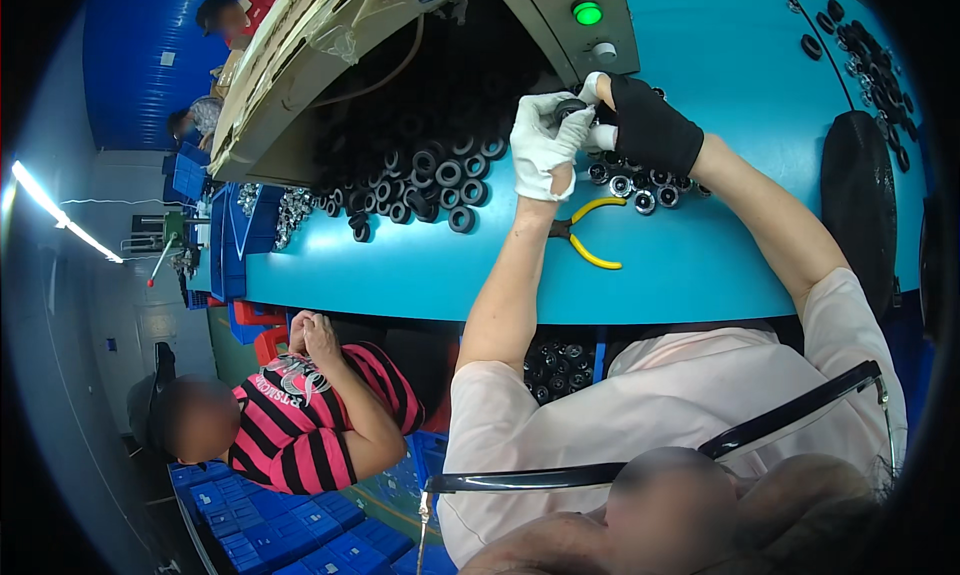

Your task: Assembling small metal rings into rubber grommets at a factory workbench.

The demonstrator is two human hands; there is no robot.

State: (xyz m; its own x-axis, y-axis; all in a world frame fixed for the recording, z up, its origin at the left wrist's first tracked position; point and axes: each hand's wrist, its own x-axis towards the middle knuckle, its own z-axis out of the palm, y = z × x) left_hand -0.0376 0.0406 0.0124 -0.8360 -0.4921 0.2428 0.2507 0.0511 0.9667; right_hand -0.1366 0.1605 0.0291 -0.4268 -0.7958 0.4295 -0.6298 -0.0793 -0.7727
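Both hands meet over the far part of the turquoise desk (pixel 420 275), just below a grey machine panel with a round green lamp (pixel 587 13). The left hand (pixel 543 145), in a white fabric glove, is curled with its fingers pinched on a small dark ring-shaped part (pixel 570 107), which sits raised above the desk between the two hands. The right hand (pixel 640 120), in a black fingerless glove over white fingertips, is closed against the same ring from the other side (how much of the grip it carries cannot be told from here).

Directly under the hands lies a small cluster of black and silver ring parts (pixel 640 185) on the desk. Just beside them, close to the left wrist, rest yellow-handled pliers (pixel 590 237), their handles pointing toward the person. To the left a large heap of black rubber-like rings (pixel 430 175) spills out from the dark opening beneath a tilted cardboard sheet (pixel 290 55). A black oval mat (pixel 858 205) lies at the right of the desk, with more rings scattered at the far right corner (pixel 870 55).

Below the desk edge, a bin of dark rings (pixel 560 365) shows between the person's arms. A seated person in a pink-and-black striped shirt (pixel 300 415) is at the lower left, hands clasped together, near blue plastic crates (pixel 290 535).
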